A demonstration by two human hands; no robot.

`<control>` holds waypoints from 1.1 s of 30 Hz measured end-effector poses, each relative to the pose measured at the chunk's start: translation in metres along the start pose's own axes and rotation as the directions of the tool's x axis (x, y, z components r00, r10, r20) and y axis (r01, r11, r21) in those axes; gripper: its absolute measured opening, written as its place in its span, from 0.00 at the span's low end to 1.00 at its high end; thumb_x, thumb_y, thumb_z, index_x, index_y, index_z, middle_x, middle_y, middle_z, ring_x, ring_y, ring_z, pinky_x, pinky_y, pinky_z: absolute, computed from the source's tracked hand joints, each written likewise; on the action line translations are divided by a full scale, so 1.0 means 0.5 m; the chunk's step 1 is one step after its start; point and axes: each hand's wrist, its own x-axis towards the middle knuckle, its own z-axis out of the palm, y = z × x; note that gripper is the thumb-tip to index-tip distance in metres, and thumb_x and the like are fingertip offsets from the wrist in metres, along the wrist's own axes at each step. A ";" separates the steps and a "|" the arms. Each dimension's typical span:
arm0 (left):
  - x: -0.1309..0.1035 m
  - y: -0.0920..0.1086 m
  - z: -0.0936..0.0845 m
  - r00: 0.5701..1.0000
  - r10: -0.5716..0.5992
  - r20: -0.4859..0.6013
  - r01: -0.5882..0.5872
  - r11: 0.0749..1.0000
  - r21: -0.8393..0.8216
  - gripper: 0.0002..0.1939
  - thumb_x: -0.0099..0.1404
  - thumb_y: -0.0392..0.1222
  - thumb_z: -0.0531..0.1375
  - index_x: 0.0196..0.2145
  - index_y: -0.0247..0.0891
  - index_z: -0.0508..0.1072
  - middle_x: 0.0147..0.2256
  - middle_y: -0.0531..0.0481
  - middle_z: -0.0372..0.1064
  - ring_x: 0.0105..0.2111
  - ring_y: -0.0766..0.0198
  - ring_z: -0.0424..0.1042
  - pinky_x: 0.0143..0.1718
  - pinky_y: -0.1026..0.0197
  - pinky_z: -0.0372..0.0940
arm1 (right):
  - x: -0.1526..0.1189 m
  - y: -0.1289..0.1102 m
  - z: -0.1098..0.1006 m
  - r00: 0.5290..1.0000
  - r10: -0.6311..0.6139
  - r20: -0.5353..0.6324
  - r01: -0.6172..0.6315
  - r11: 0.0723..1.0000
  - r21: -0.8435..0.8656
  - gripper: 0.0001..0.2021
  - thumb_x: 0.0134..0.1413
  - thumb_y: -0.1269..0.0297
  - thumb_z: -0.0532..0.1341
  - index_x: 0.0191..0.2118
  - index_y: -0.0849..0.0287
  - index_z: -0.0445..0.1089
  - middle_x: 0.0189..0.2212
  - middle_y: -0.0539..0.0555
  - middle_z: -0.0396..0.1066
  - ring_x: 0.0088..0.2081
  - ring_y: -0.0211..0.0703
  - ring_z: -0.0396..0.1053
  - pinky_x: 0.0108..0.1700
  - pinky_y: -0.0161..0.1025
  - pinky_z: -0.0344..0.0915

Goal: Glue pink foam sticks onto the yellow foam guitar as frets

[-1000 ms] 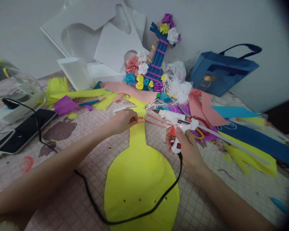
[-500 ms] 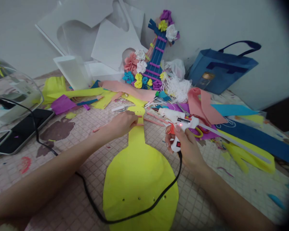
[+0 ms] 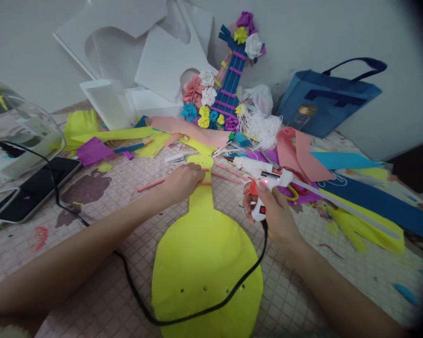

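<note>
A yellow guitar-shaped cutout (image 3: 207,249) lies flat in the middle, with small holes in its round body and at its head. My left hand (image 3: 186,180) rests on its neck, fingers closed by a short pink strip (image 3: 205,182); what the fingertips hold, if anything, is hidden. In my right hand (image 3: 270,204) is a white glue gun (image 3: 261,169) with an orange trigger, its nozzle pointing left and a long glue stick out the back. Its black cord (image 3: 197,315) crosses the cutout's body. Longer pink strips (image 3: 229,176) lie right of the neck.
A decorated blue paper guitar (image 3: 229,84) leans on the wall beside white board offcuts (image 3: 169,61). A blue bag (image 3: 324,103) stands back right. Paper scraps lie behind and right; a phone (image 3: 38,188) and power strip (image 3: 17,155) are at left.
The whole view has shifted slightly. Both hands keep nearly the same place, the left on the neck and the right around the glue gun.
</note>
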 end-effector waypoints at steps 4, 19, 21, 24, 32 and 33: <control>-0.003 -0.004 0.011 1.000 -0.005 -0.028 0.005 1.000 0.009 0.10 0.61 0.29 0.52 0.27 0.33 0.71 0.31 0.44 0.69 0.35 0.59 0.68 0.34 0.60 0.61 | 0.001 0.001 0.001 1.000 0.005 -0.004 -0.005 1.000 0.014 0.14 0.58 0.53 0.56 0.29 0.58 0.65 0.19 0.47 0.64 0.15 0.31 0.59 0.14 0.30 0.53; -0.043 -0.007 -0.007 0.988 -0.068 -0.142 0.061 0.997 -0.055 0.13 0.63 0.29 0.51 0.42 0.32 0.73 0.39 0.42 0.72 0.42 0.55 0.70 0.44 0.53 0.65 | 0.000 -0.003 -0.002 1.000 0.010 -0.012 -0.011 1.000 -0.009 0.15 0.58 0.52 0.55 0.30 0.59 0.66 0.17 0.47 0.63 0.15 0.31 0.59 0.15 0.30 0.54; -0.056 0.010 0.001 0.985 -0.065 -0.161 0.054 0.996 -0.073 0.13 0.65 0.31 0.51 0.44 0.31 0.72 0.44 0.40 0.71 0.46 0.54 0.68 0.48 0.53 0.64 | -0.001 -0.004 -0.002 1.000 0.014 -0.011 -0.014 1.000 -0.017 0.15 0.59 0.52 0.55 0.31 0.59 0.66 0.17 0.47 0.63 0.15 0.31 0.58 0.15 0.30 0.54; -0.069 0.047 0.024 0.991 -0.035 -0.127 0.026 0.997 -0.075 0.19 0.68 0.40 0.50 0.53 0.28 0.65 0.56 0.36 0.62 0.57 0.52 0.60 0.57 0.50 0.57 | -0.001 -0.004 -0.002 1.000 0.018 -0.012 -0.018 1.000 -0.008 0.15 0.59 0.52 0.55 0.31 0.59 0.66 0.17 0.47 0.63 0.15 0.31 0.58 0.15 0.30 0.53; -0.068 0.083 0.059 0.997 -0.048 0.062 0.050 0.998 -0.042 0.37 0.68 0.58 0.41 0.62 0.23 0.49 0.64 0.32 0.39 0.64 0.47 0.41 0.62 0.43 0.41 | 0.000 -0.006 -0.003 0.999 0.023 -0.023 -0.023 1.000 0.011 0.15 0.58 0.52 0.55 0.31 0.60 0.66 0.17 0.48 0.63 0.16 0.32 0.59 0.15 0.30 0.55; -0.067 0.082 0.059 0.997 -0.048 0.068 0.051 0.998 -0.047 0.37 0.68 0.58 0.41 0.62 0.24 0.50 0.64 0.32 0.39 0.64 0.48 0.41 0.62 0.44 0.41 | 0.000 -0.006 -0.003 0.999 0.022 -0.028 -0.022 1.000 0.009 0.15 0.58 0.52 0.55 0.31 0.60 0.66 0.18 0.48 0.63 0.17 0.33 0.59 0.15 0.30 0.55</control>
